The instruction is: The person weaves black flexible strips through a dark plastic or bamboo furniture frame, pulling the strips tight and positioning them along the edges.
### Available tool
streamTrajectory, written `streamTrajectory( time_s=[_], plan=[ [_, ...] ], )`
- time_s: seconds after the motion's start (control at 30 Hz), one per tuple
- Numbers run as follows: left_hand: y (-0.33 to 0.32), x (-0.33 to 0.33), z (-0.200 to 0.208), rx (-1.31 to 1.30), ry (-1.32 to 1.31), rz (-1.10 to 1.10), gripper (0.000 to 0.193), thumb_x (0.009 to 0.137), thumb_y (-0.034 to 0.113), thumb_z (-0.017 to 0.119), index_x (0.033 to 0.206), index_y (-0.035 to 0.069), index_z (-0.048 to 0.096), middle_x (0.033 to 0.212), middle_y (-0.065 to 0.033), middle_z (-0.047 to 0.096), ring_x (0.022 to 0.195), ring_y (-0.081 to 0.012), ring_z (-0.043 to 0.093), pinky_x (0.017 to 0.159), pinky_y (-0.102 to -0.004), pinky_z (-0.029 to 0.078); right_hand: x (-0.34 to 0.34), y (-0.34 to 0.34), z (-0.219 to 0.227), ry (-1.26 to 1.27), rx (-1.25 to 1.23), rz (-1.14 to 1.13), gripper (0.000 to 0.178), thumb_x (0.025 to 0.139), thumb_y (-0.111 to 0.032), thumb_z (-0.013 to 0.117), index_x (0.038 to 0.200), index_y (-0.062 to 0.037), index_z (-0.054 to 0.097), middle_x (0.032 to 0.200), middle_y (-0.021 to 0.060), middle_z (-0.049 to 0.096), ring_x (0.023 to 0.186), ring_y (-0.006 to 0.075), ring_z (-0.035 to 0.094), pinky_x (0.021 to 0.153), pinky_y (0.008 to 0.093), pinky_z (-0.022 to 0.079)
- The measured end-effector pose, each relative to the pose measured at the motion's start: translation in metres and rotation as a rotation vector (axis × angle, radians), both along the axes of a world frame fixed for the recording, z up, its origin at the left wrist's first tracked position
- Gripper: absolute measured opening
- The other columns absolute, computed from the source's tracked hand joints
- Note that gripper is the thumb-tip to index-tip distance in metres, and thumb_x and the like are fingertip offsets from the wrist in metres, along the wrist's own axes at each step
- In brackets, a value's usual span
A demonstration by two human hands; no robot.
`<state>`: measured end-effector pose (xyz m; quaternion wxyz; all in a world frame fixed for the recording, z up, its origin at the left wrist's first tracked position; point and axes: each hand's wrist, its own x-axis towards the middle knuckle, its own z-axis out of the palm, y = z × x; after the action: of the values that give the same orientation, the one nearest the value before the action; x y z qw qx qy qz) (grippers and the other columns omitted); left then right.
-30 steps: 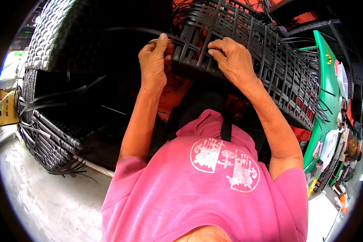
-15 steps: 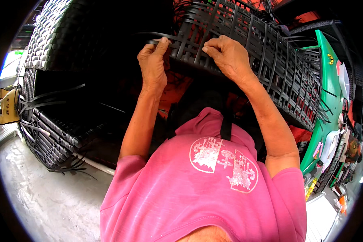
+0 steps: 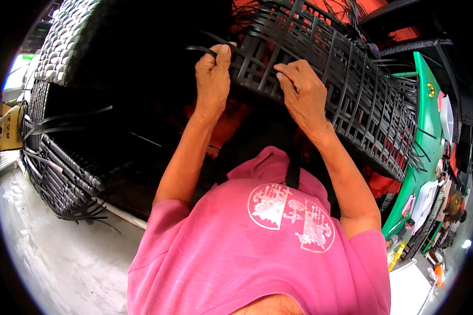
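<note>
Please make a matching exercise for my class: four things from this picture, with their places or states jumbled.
1. Left hand
2. Right hand
3. Flat green panel
4. Pink short-sleeved cloth shirt

A. Bearing a pale printed design
B. At the right end of the open black woven lattice
C. Holding a thin black strip
D. Bent fingers at the lattice's front

Pairs: 1-C; 2-D; 3-B; 4-A

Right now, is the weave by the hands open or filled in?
Open, at least partly: the weave has gaps between its black strips near the right hand, with red showing through some.
</note>
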<state>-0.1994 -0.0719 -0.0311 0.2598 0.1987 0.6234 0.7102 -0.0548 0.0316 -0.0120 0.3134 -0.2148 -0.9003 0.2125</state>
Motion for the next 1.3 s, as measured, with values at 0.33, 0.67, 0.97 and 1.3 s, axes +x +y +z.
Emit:
streamTrajectory(
  time_s=[0.33,0.67,0.97,1.3],
  plan=[
    [-0.004,-0.021,0.012,0.038,-0.111,-0.080,0.037,0.096,0.031,0.047,0.106,-0.002,0.060,0.099,-0.0101,0.063,0.095,-0.0168,0.058,0.084,-0.0289,0.045,0.007,-0.001,0.002,0.050,0.193,-0.027,0.012,0.072,-0.013,0.066,0.083,-0.0070,0.064,0.078,0.0070,0.056,0.076,0.0255,0.057,0.062,0.0357,0.048],
    [0.011,0.015,0.009,-0.055,0.033,0.052,0.029,0.093,0.020,0.051,0.096,-0.006,0.063,0.089,-0.0064,0.060,0.080,-0.0150,0.057,0.072,-0.0294,0.049,0.034,-0.010,-0.014,0.055,0.237,-0.072,0.027,0.072,-0.023,0.068,0.095,-0.0098,0.060,0.098,0.0067,0.054,0.095,0.0232,0.050,0.078,0.0357,0.039],
    [-0.016,-0.082,0.006,-0.444,0.789,0.247,0.044,0.093,0.032,0.051,0.092,-0.010,0.063,0.081,-0.0174,0.067,0.068,-0.0260,0.066,0.052,-0.0322,0.056,0.184,0.018,-0.029,-0.228,0.273,-0.555,0.062,0.078,-0.052,0.056,0.120,-0.0066,0.053,0.126,0.0108,0.048,0.121,0.0303,0.037,0.098,0.0557,0.023],
    [-0.015,-0.025,-0.029,-0.101,-0.379,0.206,0.068,0.084,0.061,0.050,0.124,0.006,0.045,0.129,-0.0143,0.044,0.114,-0.0299,0.045,0.091,-0.0467,0.040,0.198,0.019,-0.028,-0.324,0.330,-0.598,0.056,0.085,-0.048,0.050,0.122,-0.0066,0.053,0.127,0.0070,0.051,0.122,0.0253,0.040,0.097,0.0466,0.026]
  ],
)
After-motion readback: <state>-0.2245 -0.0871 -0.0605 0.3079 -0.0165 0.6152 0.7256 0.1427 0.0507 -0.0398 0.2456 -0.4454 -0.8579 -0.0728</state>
